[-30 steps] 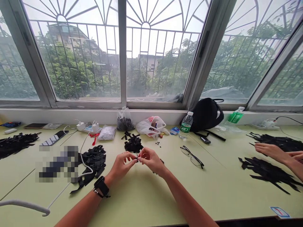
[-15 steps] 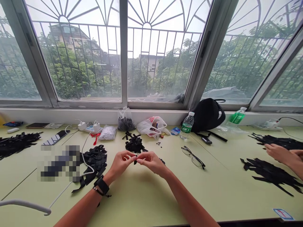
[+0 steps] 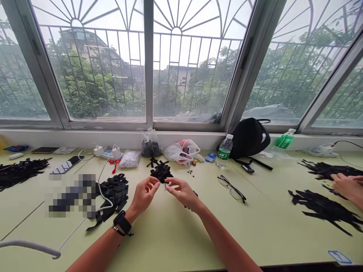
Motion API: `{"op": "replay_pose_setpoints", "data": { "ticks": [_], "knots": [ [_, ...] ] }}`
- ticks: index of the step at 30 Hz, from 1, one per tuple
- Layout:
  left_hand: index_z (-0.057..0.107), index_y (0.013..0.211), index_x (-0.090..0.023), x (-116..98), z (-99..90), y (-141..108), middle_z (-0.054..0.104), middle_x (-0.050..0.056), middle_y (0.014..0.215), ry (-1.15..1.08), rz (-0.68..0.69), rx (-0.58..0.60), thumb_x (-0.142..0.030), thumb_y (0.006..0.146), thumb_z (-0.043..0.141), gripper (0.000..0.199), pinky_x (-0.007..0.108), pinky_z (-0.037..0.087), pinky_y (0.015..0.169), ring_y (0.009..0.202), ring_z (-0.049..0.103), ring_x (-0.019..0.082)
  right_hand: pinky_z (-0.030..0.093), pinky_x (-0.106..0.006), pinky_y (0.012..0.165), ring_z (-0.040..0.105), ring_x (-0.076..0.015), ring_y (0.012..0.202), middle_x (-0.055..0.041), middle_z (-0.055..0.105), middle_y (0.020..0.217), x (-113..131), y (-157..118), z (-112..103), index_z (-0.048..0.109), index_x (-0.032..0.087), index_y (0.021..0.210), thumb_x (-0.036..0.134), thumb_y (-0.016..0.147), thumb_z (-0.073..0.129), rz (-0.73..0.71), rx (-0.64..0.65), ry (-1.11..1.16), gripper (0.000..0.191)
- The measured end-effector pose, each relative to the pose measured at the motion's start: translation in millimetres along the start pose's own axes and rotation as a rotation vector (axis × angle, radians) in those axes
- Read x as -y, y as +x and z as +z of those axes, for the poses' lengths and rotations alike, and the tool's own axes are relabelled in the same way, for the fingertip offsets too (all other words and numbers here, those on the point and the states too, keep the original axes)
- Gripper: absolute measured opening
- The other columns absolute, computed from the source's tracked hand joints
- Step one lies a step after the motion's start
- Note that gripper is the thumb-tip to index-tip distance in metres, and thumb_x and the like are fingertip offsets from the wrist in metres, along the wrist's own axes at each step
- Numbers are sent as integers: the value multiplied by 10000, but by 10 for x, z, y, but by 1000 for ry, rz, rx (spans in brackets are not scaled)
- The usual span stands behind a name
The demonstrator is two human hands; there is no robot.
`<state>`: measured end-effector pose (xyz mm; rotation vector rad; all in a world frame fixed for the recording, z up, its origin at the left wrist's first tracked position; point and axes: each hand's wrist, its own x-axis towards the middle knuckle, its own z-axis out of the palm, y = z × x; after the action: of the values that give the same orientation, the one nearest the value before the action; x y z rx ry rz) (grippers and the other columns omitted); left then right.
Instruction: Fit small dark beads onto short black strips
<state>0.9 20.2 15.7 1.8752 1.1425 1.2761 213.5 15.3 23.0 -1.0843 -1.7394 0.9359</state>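
Note:
Both hands are raised over the middle of the table, just in front of a small heap of black fabric strips. My left hand, with a black watch at its wrist, has its fingers loosely bent, thumb and forefinger slightly apart, nothing visible between them. Close beside it, my right hand brings thumb and forefinger near each other around a tiny dark bit too small to name. Small dark pieces lie partly hidden by the right wrist. A larger heap of black strips lies left of my left hand.
Behind the hands are a bag of dark pieces, a white plastic bag and a water bottle. Glasses lie to the right. A white cable crosses the left heap. Another person's hands handle black strips at far right.
My hands have drawn slightly apart, and the black strip between their fingertips no longer shows there. The other person's hands have moved a little to the right.

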Motion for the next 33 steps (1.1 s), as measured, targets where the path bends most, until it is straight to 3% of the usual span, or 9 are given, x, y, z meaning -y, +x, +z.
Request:
{"op": "replay_pose_setpoints", "data": {
  "ticks": [5,8,12,14,16,20,24,29,33],
  "knots": [
    [663,1067,-237,-112,65,-151,696,10,905,400,199,135,-258,975,570,133,289,466,699,747,618,170,564,-308,742,688,-207,897,-74,733,1059,-45,-6,17,750,198,1034,418,924,643,-28,-15,-135,268],
    [671,1098,-217,-234,45,-254,702,59,990,693,275,228,-106,954,512,241,342,495,799,900,648,230,548,-287,713,683,-195,871,-67,731,999,-36,-17,18,747,189,983,391,925,635,-33,-9,-170,238],
    [641,1255,-117,-350,-161,-340,666,171,1173,1111,25,214,110,813,474,524,391,539,812,1027,638,306,530,-276,700,678,-191,868,-62,729,974,-9,-18,2,744,189,960,359,918,632,-19,-9,-197,208],
    [608,1336,-101,-351,-317,-351,616,212,1292,1253,-74,208,108,826,467,569,426,559,803,1111,615,358,522,-274,693,676,-191,865,-60,729,970,-1,-14,-8,743,190,953,347,916,629,-12,-7,-206,198],
    [577,1388,-68,-313,-467,-347,611,239,1288,1336,-185,219,93,840,474,581,445,573,783,1069,631,365,515,-274,690,675,-192,863,-58,731,964,-2,-10,-16,743,192,946,337,913,627,-12,-6,-215,189],
    [448,1522,-66,-206,-685,-340,647,247,1217,1409,-289,264,119,827,439,720,453,568,808,1035,654,357,505,-274,681,672,-192,852,-54,730,935,-9,-8,-31,744,192,922,331,911,624,-26,-16,-227,184],
    [302,1603,-104,-150,-849,-337,614,244,1309,1355,-311,294,126,840,327,796,427,539,845,1033,667,330,500,-271,677,668,-191,849,-50,731,933,26,-25,-52,745,197,911,348,911,624,-27,-32,-233,194],
    [215,1626,-138,-29,-1031,-309,569,223,1361,1177,-216,161,90,868,309,797,355,494,888,1049,675,270,492,-270,673,670,-193,853,-47,736,923,45,-23,-114,745,199,913,382,919,612,-28,-59,-236,226],
    [285,1597,-126,33,-982,-323,667,153,1133,1067,-118,44,48,890,333,730,350,484,897,1027,674,267,488,-272,662,668,-195,829,-52,742,911,-13,37,-239,750,195,906,408,924,590,-35,-99,-241,267]
  ]
}}
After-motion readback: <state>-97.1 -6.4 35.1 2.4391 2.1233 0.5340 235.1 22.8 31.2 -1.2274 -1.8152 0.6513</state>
